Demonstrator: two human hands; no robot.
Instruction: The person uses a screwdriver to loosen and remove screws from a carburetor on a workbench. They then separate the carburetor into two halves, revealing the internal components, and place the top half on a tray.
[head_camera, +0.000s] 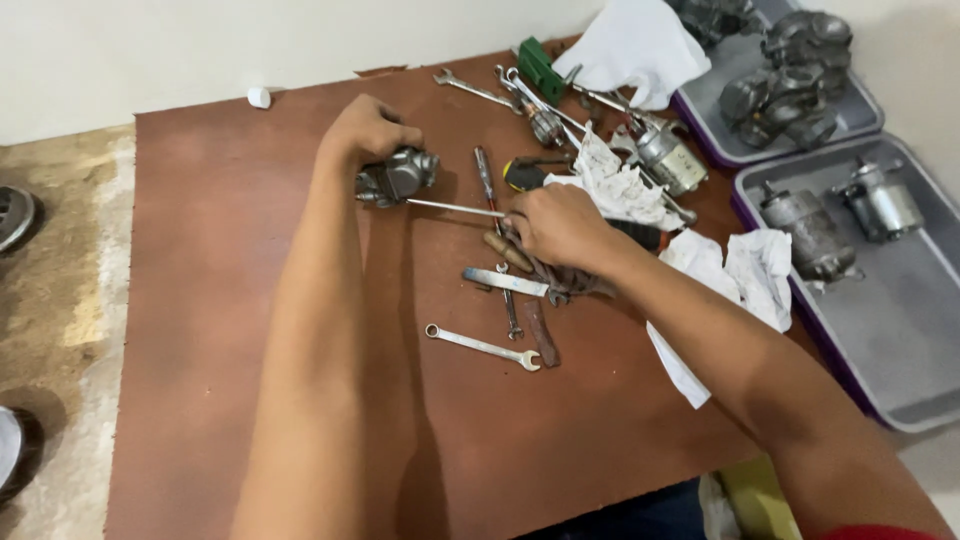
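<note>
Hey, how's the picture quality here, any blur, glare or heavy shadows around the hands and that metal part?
Head view: soft, even light; the left hand on the small metal part and the right hand holding the screwdriver look slightly soft, not smeared. Faint shadows lie under both forearms on the brown board. Mild glare whitens the rag; wide-angle stretch enlarges the near arms.

A brown board (200, 330) serves as the worktop and lies flat on a pale, dusty concrete floor (60, 300). Behind it stands a plain cream wall (200, 40) (no window is visible). The light is soft and even, with weak shadows.
</note>
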